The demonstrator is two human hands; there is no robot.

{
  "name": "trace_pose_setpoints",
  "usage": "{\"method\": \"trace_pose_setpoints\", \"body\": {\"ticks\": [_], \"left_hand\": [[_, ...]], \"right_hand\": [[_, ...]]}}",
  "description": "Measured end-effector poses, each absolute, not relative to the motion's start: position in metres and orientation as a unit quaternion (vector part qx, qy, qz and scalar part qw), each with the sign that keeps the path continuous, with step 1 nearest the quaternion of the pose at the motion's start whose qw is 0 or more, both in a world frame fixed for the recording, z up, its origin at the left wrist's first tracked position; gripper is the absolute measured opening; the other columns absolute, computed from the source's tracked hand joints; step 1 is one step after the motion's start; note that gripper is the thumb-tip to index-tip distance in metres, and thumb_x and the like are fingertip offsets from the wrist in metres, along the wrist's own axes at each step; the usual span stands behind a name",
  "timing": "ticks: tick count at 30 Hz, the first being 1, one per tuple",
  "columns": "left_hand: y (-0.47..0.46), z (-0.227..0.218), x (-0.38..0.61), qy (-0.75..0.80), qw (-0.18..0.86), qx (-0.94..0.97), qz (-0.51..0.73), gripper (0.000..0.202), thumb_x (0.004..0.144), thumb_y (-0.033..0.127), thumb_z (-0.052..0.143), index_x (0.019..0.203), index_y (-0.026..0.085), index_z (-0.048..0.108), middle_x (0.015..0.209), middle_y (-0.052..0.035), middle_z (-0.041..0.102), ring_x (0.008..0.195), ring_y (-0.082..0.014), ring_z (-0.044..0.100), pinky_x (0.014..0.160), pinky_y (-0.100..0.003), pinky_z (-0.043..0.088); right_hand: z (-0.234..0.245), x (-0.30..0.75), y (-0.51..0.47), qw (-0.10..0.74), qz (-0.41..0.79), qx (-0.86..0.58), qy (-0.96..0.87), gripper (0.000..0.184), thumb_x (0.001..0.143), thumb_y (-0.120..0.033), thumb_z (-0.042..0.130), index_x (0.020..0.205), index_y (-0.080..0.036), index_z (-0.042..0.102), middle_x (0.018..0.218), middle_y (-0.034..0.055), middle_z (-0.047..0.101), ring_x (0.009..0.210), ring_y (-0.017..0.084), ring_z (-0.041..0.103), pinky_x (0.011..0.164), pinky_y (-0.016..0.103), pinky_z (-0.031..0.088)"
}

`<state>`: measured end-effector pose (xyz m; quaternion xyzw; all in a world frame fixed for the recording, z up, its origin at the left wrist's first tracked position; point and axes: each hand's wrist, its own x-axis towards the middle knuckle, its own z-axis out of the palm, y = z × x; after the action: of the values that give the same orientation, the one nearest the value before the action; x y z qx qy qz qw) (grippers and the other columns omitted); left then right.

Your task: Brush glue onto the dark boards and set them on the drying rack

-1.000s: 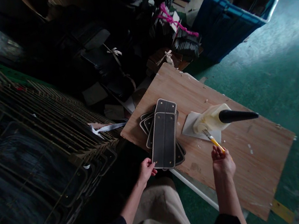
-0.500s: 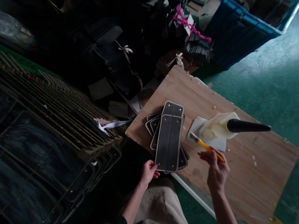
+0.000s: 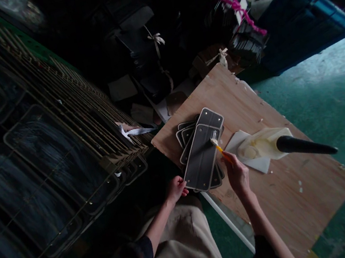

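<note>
My right hand [image 3: 238, 173] is closed round the yellow handle of a brush [image 3: 218, 147]. The bristles touch the upper right end of a dark rectangular panel [image 3: 199, 160] with pale edges and small metal studs, and a wet, whitish smear shows there. My left hand [image 3: 176, 188] pinches the panel's near left corner. Beneath it lie several similar panels [image 3: 183, 135], fanned out in a loose stack. To the right of the stack, a cream-coloured container [image 3: 257, 146] with a black tapered part [image 3: 305, 145] lies on a white sheet [image 3: 265, 165].
The wooden tabletop [image 3: 315, 184] carries the stack and container. On the left stands a wire rack [image 3: 71, 200] of dark coated panels. Tied dark bundles [image 3: 142, 54] lie behind the table, and a blue crate [image 3: 300, 22] stands on the green floor at the back right.
My right hand has moved left, bringing the brush from beside the container onto the top panel. A whitish smear now shows there. My left hand still holds the corner; the view has shifted.
</note>
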<state>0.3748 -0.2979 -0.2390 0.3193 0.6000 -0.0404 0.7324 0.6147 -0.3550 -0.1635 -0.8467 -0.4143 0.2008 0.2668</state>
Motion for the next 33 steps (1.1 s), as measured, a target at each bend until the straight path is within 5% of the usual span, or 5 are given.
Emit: {"method": "trace_pose_setpoints", "body": {"ticks": [8, 14, 21, 25, 33], "left_hand": [[-0.3, -0.243, 0.372, 0.598, 0.738, 0.311, -0.032, 0.025, 0.081, 0.03, 0.066, 0.075, 0.015, 0.047, 0.057, 0.0026, 0.06, 0.043, -0.0082, 0.06, 0.038, -0.013, 0.041], [-0.298, -0.243, 0.371, 0.593, 0.742, 0.312, -0.025, 0.024, 0.08, 0.029, 0.066, 0.075, 0.015, 0.048, 0.057, 0.0023, 0.061, 0.043, -0.0083, 0.06, 0.039, -0.014, 0.041], [-0.295, -0.239, 0.372, 0.588, 0.734, 0.337, -0.043, 0.012, 0.082, 0.019, 0.059, 0.075, 0.015, 0.05, 0.055, 0.0014, 0.061, 0.045, -0.0104, 0.061, 0.039, -0.015, 0.043], [-0.296, -0.241, 0.372, 0.595, 0.735, 0.324, -0.04, 0.011, 0.082, 0.017, 0.058, 0.076, 0.015, 0.05, 0.056, 0.0017, 0.061, 0.045, -0.01, 0.06, 0.039, -0.016, 0.043], [-0.294, -0.239, 0.369, 0.589, 0.75, 0.299, -0.026, 0.015, 0.081, 0.021, 0.063, 0.076, 0.013, 0.052, 0.055, 0.0011, 0.061, 0.044, -0.0095, 0.06, 0.039, -0.015, 0.042]], "right_hand": [[-0.13, 0.536, -0.43, 0.203, 0.362, -0.8, -0.433, 0.028, 0.098, -0.034, 0.04, 0.117, -0.024, 0.059, 0.097, 0.0054, 0.072, 0.082, 0.02, 0.07, 0.067, 0.027, 0.054], [-0.132, 0.561, -0.399, 0.22, 0.469, -0.746, -0.419, 0.028, 0.098, -0.036, 0.041, 0.113, -0.022, 0.06, 0.083, 0.0028, 0.072, 0.072, 0.018, 0.07, 0.064, 0.026, 0.055], [-0.155, 0.644, -0.321, 0.302, 0.305, -0.791, -0.435, 0.03, 0.097, -0.038, 0.045, 0.116, -0.021, 0.06, 0.085, 0.0028, 0.072, 0.076, 0.016, 0.07, 0.07, 0.027, 0.054], [-0.159, 0.654, -0.302, 0.274, 0.199, -0.819, -0.464, 0.029, 0.097, -0.036, 0.045, 0.116, -0.021, 0.061, 0.089, 0.0037, 0.073, 0.081, 0.017, 0.069, 0.071, 0.027, 0.052], [-0.145, 0.568, -0.372, 0.182, 0.316, -0.759, -0.54, 0.028, 0.099, -0.027, 0.04, 0.116, -0.019, 0.059, 0.091, 0.0067, 0.069, 0.071, 0.016, 0.065, 0.061, 0.023, 0.046]]}}
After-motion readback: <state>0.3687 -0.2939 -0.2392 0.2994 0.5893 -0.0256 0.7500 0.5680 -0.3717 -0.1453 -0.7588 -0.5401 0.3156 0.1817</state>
